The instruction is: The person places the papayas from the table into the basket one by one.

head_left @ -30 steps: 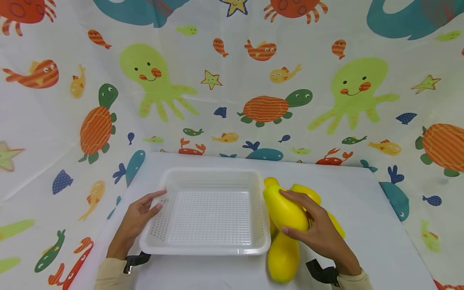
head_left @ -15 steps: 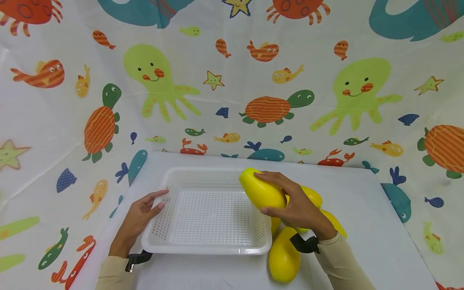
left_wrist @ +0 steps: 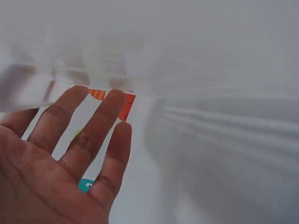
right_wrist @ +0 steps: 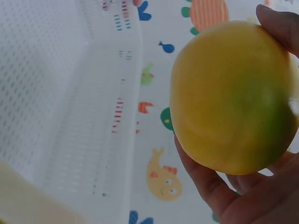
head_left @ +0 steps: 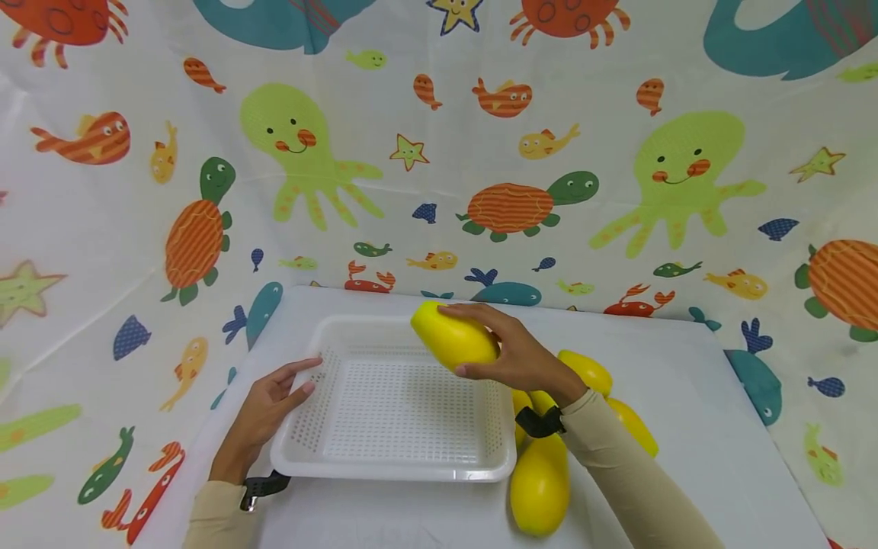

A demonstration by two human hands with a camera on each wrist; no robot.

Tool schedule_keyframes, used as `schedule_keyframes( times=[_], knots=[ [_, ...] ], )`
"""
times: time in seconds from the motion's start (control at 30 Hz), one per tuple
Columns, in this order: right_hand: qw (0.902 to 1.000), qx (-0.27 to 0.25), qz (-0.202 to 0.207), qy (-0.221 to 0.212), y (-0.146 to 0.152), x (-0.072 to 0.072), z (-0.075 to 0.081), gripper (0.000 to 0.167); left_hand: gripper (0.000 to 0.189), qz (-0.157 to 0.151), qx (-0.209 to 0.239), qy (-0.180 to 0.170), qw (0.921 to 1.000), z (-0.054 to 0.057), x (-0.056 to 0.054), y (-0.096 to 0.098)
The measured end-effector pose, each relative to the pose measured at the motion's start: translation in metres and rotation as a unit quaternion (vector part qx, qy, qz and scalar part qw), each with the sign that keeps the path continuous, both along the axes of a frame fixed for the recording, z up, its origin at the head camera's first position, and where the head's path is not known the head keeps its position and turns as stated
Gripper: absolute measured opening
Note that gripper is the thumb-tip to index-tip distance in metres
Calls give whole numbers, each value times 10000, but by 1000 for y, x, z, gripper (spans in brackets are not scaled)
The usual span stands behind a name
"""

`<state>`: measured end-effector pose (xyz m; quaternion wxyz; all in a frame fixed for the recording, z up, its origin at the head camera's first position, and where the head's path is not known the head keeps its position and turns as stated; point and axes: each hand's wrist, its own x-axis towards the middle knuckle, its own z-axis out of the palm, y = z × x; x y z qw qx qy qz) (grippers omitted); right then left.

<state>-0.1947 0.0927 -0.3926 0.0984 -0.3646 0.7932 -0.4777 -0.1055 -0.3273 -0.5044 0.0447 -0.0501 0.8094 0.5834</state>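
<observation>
A smooth yellow papaya, tinged green at one end in the right wrist view, is gripped by my right hand, thumb and fingers on opposite sides. It is held over the back right part of a white perforated plastic basket. At the basket's left side is my left hand, index fingertip and thumb at the rim. The left wrist view shows the fingers of that hand nearly straight and spread beside the pale basket wall. Nothing lies inside the basket.
Several more yellow papayas lie right of the basket: one in front, one at the back, one farther right, others partly hidden by the right wrist. A white table carries everything; behind hangs a sea-animal printed cloth.
My right hand has carried the papaya from the pile leftward and away from me, over the basket. My left hand has stayed at the basket's left rim.
</observation>
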Motion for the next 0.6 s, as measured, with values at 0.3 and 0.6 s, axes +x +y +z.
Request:
schedule_keyframes(
  times=[0.3,0.6],
  knots=[
    [9992,188,312,168,-28,-21,-10,79,58,-26,139,-91,9999,0,0,1],
    [9978,249,606,116,-49,-31,-22,76,56,-51,298,-61,9995,0,1,4]
  ],
)
